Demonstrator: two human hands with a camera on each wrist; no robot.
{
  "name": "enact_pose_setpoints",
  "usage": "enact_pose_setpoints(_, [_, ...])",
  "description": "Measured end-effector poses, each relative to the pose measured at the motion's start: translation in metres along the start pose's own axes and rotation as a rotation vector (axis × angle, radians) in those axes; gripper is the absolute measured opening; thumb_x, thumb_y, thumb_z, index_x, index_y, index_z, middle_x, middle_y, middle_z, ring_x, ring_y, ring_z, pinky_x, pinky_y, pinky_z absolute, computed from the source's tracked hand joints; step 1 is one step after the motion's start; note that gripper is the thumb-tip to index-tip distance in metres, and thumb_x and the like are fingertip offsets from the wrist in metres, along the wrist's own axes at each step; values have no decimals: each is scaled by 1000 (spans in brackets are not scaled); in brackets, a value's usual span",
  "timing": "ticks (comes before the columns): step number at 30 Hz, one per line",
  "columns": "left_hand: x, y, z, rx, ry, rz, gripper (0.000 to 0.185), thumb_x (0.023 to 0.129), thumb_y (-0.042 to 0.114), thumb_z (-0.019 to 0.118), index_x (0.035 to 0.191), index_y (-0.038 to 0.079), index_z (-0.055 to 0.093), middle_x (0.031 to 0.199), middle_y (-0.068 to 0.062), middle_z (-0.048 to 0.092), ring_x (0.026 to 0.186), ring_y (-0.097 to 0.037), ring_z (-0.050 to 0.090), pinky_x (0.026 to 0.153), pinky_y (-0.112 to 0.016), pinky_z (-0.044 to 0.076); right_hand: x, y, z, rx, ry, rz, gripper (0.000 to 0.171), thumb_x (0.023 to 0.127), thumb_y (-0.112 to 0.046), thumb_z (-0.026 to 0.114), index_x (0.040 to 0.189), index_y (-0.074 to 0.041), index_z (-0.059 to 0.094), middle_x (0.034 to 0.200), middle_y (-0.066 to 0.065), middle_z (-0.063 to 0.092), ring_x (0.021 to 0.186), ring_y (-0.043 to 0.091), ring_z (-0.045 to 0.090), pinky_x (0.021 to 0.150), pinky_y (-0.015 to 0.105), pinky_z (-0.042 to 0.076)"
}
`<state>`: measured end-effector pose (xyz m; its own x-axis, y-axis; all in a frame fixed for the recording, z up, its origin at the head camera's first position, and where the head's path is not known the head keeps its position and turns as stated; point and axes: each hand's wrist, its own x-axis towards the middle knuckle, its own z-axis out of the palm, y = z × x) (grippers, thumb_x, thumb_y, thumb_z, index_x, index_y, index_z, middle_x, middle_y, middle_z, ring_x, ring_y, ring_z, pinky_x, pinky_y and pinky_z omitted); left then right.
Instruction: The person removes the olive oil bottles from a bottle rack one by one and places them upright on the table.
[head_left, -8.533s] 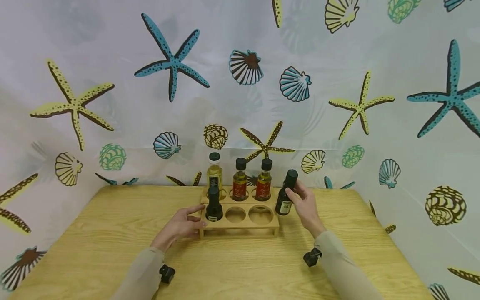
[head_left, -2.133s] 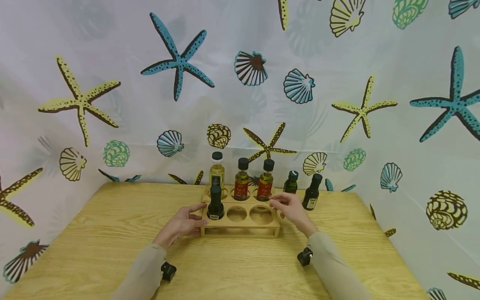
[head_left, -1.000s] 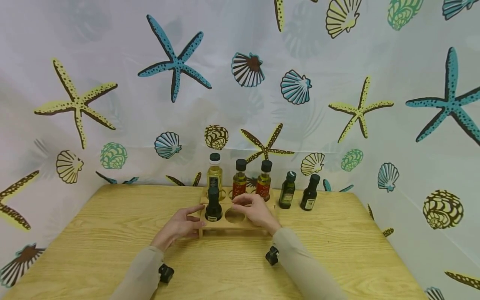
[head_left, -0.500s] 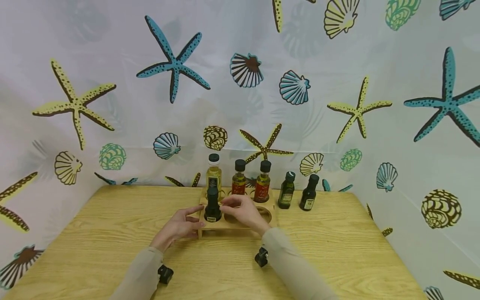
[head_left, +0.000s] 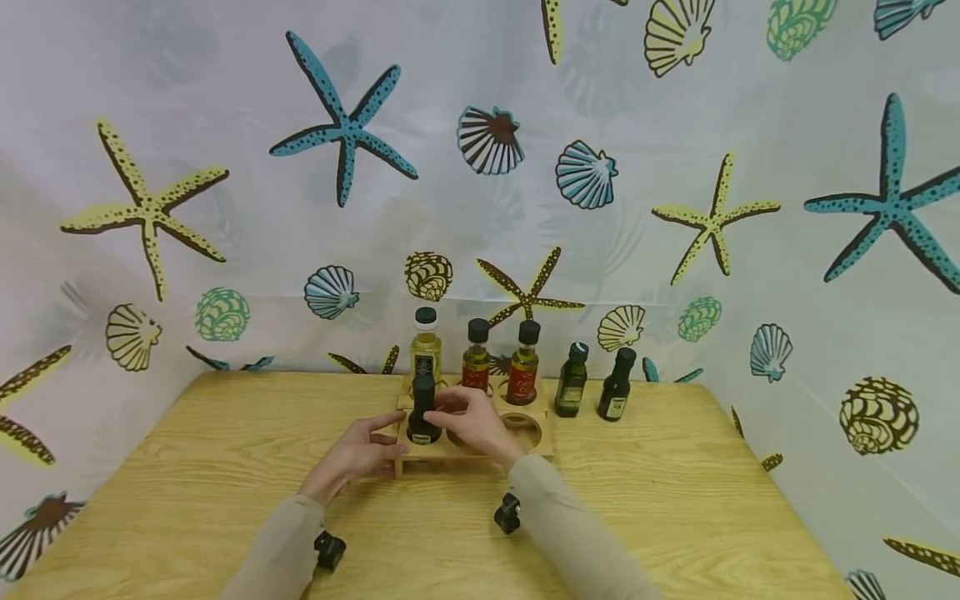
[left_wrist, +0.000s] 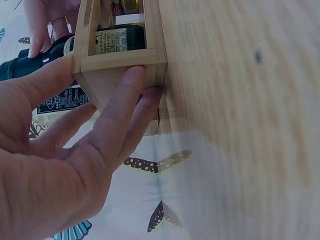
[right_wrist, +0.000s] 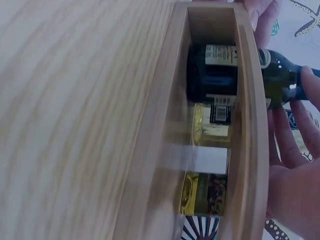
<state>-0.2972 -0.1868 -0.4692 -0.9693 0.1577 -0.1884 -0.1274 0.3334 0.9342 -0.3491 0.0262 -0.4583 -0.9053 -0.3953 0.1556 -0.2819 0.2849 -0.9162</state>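
**Hands meet at the front-left slot of the bottle rack**

Your right hand has its fingertips at the neck of the dark bottle, fingers curled about it in what looks like a light pinch; the wrist view shows them lying along the glass, though how firm the hold is cannot be told. The bottle stands upright in the front-left hole of the wooden rack, near the middle of the table's far edge. Your left hand lies with straight fingers pressed flat on the rack's left end, bracing it and gripping nothing.

To do this well, keep that brace steady and bring the bottle straight up along its own axis, so its base clears the hole without tipping the rack.

Behind it, the back row holds a pale oil bottle and two amber bottles with red labels. Two more dark bottles stand on the table just right of the rack.

The labels carry small print; only "EXTRA" can perhaps be made out on the dark bottle's label, and no brand is legible.
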Motion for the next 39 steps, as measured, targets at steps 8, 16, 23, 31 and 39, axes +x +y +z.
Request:
enact_pose_setpoints(8, [2, 0, 0, 0, -5, -12, 67, 94, 13, 66, 153, 15, 36, 140, -34, 45, 117, -39, 60, 85, -47, 58, 2, -3, 13, 43, 30, -31, 33, 88, -28, 76, 118, -18, 71, 114, 1, 72, 107, 17, 67, 93, 36, 55])
enact_pose_setpoints(16, [3, 0, -1, -8, -10, 3, 67, 94, 12, 67, 154, 13, 35, 139, -34, 46, 116, -39, 61, 84, -48, 58, 1, -6, 17, 84, 60, -47, 35, 88, -24, 75, 122, -19, 70, 115, 4, 72, 110, 19, 66, 98, 39, 53])
enact_pose_setpoints(23, [4, -1, 0, 0, 1, -3, 67, 94, 12, 67, 153, 14, 36, 140, -34, 46, 116, -37, 61, 84, -46, 59, -1, -2, 19, 98, 63, -43, 38, 90, -24, 73, 127, -22, 67, 120, 3, 71, 114, 18, 65, 101, 39, 51])
enact_pose_setpoints(31, [4, -2, -1, -4, 5, -6, 66, 93, 13, 67, 153, 15, 38, 138, -33, 48, 114, -36, 63, 85, -47, 58, -2, -5, 19, 180, 89, -18, 39, 91, -25, 72, 129, -23, 66, 120, 2, 70, 115, 19, 64, 98, 39, 53])
enact_pose_setpoints(39, [2, -1, -1, 2, 2, 4, 66, 94, 13, 67, 153, 14, 38, 138, -33, 48, 115, -38, 61, 85, -48, 58, -3, -10, 17, 182, 118, -27, 40, 91, -27, 71, 131, -27, 64, 122, 0, 69, 120, 23, 61, 97, 41, 54])
